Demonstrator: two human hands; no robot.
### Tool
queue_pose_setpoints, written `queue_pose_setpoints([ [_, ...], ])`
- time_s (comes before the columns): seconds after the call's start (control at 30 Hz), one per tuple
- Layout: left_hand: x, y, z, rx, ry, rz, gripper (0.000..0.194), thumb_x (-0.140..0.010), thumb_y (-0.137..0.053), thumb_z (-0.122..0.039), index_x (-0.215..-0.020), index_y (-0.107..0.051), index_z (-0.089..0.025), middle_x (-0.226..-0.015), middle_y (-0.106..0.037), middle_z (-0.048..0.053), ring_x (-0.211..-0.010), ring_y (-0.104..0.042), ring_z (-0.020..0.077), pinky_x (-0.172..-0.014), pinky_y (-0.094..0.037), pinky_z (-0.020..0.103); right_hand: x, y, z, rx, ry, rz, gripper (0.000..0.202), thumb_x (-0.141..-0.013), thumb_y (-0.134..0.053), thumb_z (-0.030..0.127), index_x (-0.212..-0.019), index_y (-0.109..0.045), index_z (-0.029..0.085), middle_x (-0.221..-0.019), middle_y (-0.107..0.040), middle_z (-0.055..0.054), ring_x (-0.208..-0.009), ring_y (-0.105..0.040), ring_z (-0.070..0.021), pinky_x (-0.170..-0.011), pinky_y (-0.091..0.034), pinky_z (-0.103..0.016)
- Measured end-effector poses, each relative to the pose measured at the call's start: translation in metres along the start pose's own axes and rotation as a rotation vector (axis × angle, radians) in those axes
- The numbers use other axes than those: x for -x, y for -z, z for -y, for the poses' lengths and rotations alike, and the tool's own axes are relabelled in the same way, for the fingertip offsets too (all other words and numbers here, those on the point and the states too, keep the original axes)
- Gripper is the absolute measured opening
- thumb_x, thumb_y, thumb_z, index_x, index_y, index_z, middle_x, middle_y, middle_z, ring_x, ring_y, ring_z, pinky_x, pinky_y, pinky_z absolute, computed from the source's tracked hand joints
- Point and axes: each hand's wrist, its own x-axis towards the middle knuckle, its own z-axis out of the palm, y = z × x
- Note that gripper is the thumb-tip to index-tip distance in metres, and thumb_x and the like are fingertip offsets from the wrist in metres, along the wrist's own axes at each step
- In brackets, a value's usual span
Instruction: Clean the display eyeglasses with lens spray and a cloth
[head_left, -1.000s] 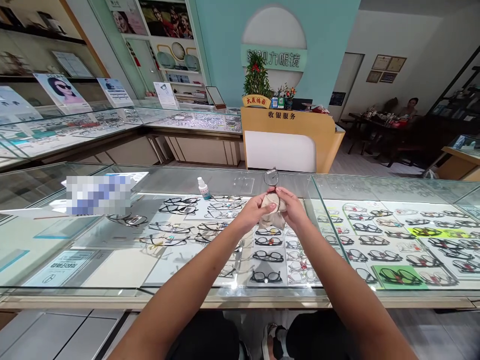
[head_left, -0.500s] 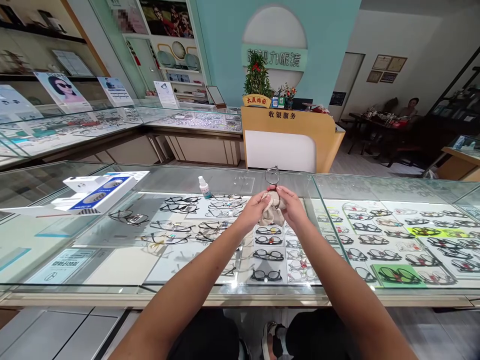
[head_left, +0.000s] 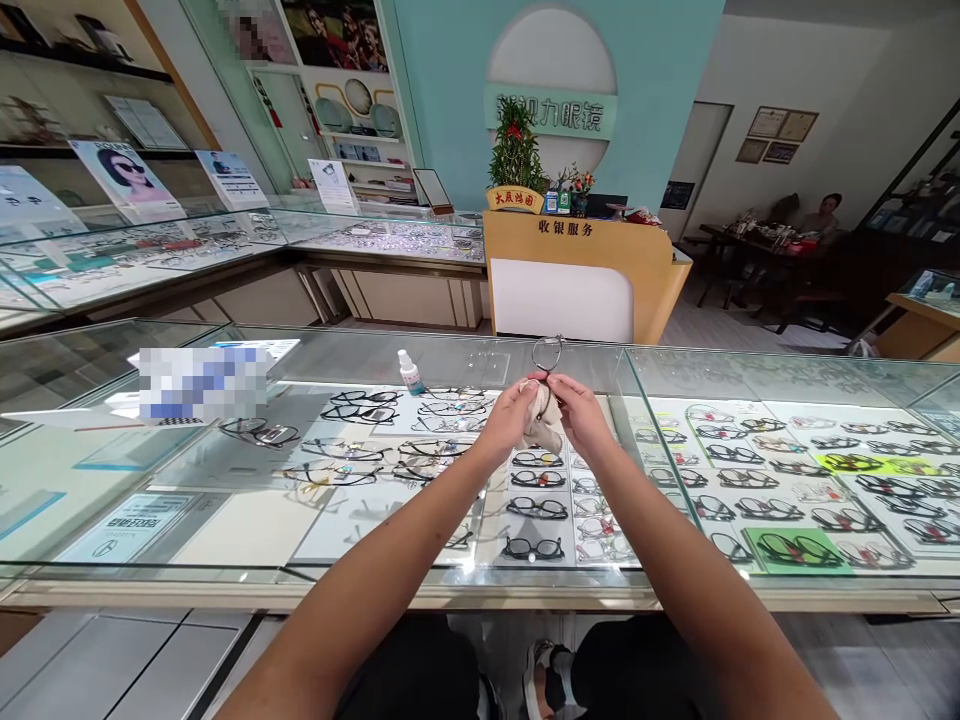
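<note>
Above the glass counter, my two hands are close together around a pair of eyeglasses (head_left: 547,353). One thin-rimmed round lens stands up past my fingertips; the rest of the frame is partly hidden by fingers and cloth. My left hand (head_left: 510,412) is closed on a beige cleaning cloth (head_left: 541,425), which is bunched against the lower part of the glasses. The fingers of my right hand (head_left: 579,408) pinch the frame from the right. A small white spray bottle (head_left: 410,373) with bluish liquid stands upright on the glass, left of my hands.
Rows of spectacles (head_left: 535,508) lie inside the glass display counter (head_left: 225,575). White boxes and papers (head_left: 202,385), partly pixelated, sit on its left. Across the aisle stands a wooden cashier desk (head_left: 652,290). A person (head_left: 827,215) is at a table far right.
The cloth has shifted and bunched nearer my left hand. The raised lens has turned slightly and moved a little right. Both hands stay close together.
</note>
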Motion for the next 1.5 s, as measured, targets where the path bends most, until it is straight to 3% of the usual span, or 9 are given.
queue_pose_setpoints([
  [0.3, -0.004, 0.007, 0.001, 0.14, 0.156, 0.019, 0.051, -0.071, -0.095, -0.037, -0.114, -0.076, -0.017, -0.107, -0.079, 0.009, -0.097, -0.073, 0.0224, -0.083, -0.056, 0.03, -0.006, 0.009, -0.003, -0.142, -0.036, -0.017, 0.03, -0.074, -0.087, 0.045, -0.094, -0.082, 0.022, -0.108, -0.08, -0.007, -0.101, -0.071, -0.0241, -0.089, -0.057, -0.035],
  [0.47, -0.003, 0.005, -0.001, 0.056, 0.113, 0.094, 0.061, -0.07, -0.095, -0.049, -0.118, -0.075, -0.018, -0.1, -0.078, 0.006, -0.086, -0.071, 0.0173, -0.076, -0.054, 0.026, -0.006, 0.009, -0.004, -0.141, -0.057, 0.011, 0.034, -0.072, -0.09, 0.047, -0.096, -0.082, 0.024, -0.109, -0.08, -0.005, -0.098, -0.07, -0.0221, -0.085, -0.056, -0.032],
  [0.63, -0.004, 0.006, 0.0, 0.007, 0.066, 0.041, 0.064, -0.072, -0.089, -0.064, -0.116, -0.074, -0.019, -0.084, -0.074, 0.002, -0.07, -0.067, 0.0145, -0.065, -0.05, 0.024, -0.004, 0.007, -0.006, -0.003, -0.022, 0.026, 0.035, -0.072, -0.09, 0.051, -0.094, -0.082, 0.025, -0.1, -0.081, -0.004, -0.093, -0.07, -0.022, -0.082, -0.053, -0.032],
  [0.87, 0.003, 0.003, -0.008, -0.075, 0.065, 0.155, 0.072, -0.07, -0.096, -0.05, -0.128, -0.068, -0.018, -0.102, -0.077, 0.004, -0.083, -0.068, 0.0154, -0.075, -0.05, 0.024, -0.008, 0.012, -0.011, -0.12, -0.045, -0.001, 0.037, -0.074, -0.091, 0.049, -0.1, -0.084, 0.024, -0.111, -0.081, -0.005, -0.103, -0.072, -0.0233, -0.091, -0.055, -0.034],
  [1.13, 0.003, 0.0, -0.003, -0.059, 0.028, -0.006, 0.068, -0.074, -0.087, -0.066, -0.121, -0.068, -0.019, -0.087, -0.071, 0.0, -0.073, -0.065, 0.0133, -0.07, -0.049, 0.025, -0.003, 0.004, -0.009, -0.034, 0.0, -0.002, 0.032, -0.071, -0.091, 0.05, -0.091, -0.085, 0.026, -0.102, -0.082, -0.003, -0.096, -0.071, -0.0232, -0.088, -0.052, -0.034],
  [1.3, 0.001, 0.003, 0.001, -0.048, 0.009, 0.011, 0.061, -0.079, -0.083, -0.067, -0.115, -0.073, -0.019, -0.088, -0.073, 0.002, -0.079, -0.068, 0.0156, -0.072, -0.052, 0.026, -0.004, 0.006, -0.007, -0.074, -0.049, -0.025, 0.031, -0.074, -0.089, 0.047, -0.094, -0.084, 0.025, -0.108, -0.083, -0.004, -0.098, -0.072, -0.0236, -0.083, -0.054, -0.032],
  [1.5, 0.0, 0.002, 0.003, 0.017, 0.054, 0.077, 0.065, -0.072, -0.092, -0.056, -0.121, -0.071, -0.02, -0.102, -0.077, 0.005, -0.092, -0.072, 0.0187, -0.081, -0.054, 0.027, -0.006, 0.008, -0.011, -0.147, -0.023, -0.017, 0.034, -0.074, -0.089, 0.047, -0.099, -0.084, 0.023, -0.109, -0.083, -0.005, -0.102, -0.073, -0.0244, -0.09, -0.057, -0.034],
])
